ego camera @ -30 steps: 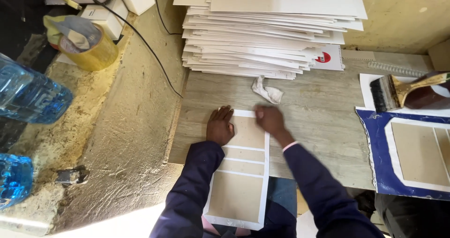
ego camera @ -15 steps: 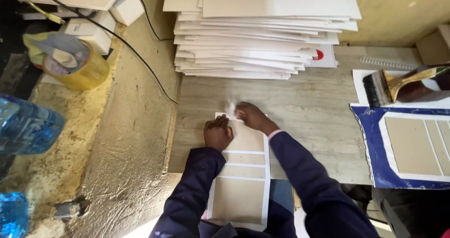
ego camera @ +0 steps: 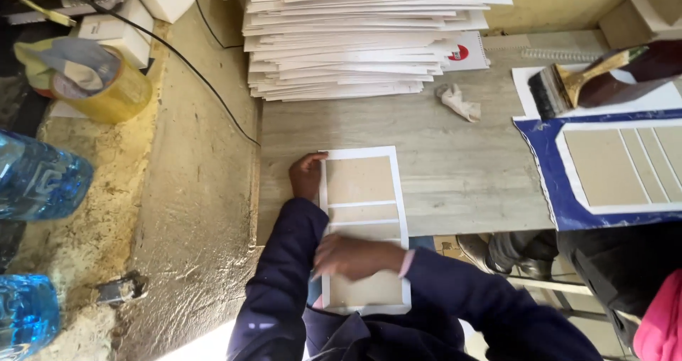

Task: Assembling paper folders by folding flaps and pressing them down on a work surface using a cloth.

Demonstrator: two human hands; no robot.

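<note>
My right hand (ego camera: 355,256) slid down the white-bordered brown card panel (ego camera: 364,190), pressing flat; left hand (ego camera: 307,176) lies open, steadying its far-left edge.

Board sheet (ego camera: 361,190) on table (ego camera: 462,162); sheet stack (ego camera: 355,41) behind; brush (ego camera: 568,84) right.

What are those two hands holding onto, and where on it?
Both press one white sheet with tan card panels flat on the table. The left hand holds its upper left edge; the right hand lies across its lower part. Nothing is lifted.
</note>
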